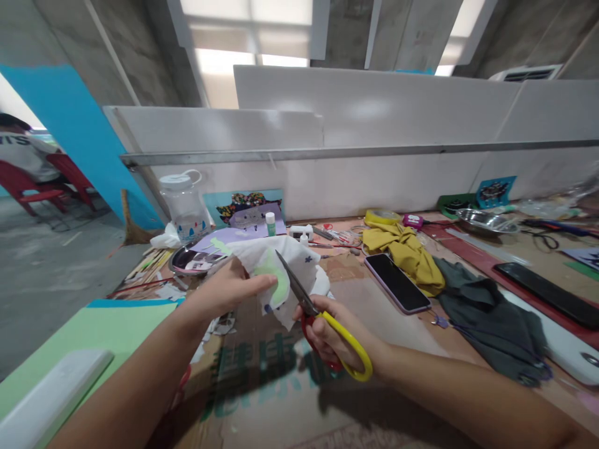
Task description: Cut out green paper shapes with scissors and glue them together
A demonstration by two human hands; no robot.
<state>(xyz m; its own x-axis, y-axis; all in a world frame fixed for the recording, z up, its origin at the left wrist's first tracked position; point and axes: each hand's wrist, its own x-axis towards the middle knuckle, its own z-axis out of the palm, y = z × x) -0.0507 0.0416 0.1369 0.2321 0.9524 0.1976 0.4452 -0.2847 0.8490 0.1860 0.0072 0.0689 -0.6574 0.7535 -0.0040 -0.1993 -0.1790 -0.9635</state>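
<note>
My left hand (238,284) pinches a white cloth (294,252) dotted with small dark shapes, together with a pale green piece (279,290) lying against it. The thumb presses on the green piece. In my right hand (334,327) is a pair of scissors (349,343) with one yellow and one red handle. Its dark blades point up and left, beside the right edge of the green piece. From here I cannot tell whether the blades touch the cloth. Both hands are above a cardboard sheet (281,399) with green printed characters.
Behind stand a water bottle (180,209), a glue stick (270,224) and a metal bowl (180,262). To the right lie a phone (397,284), yellow cloth (402,249) and dark grey cloth (491,318). Green paper (126,324) and a white case (60,393) are at left. A person sits far left.
</note>
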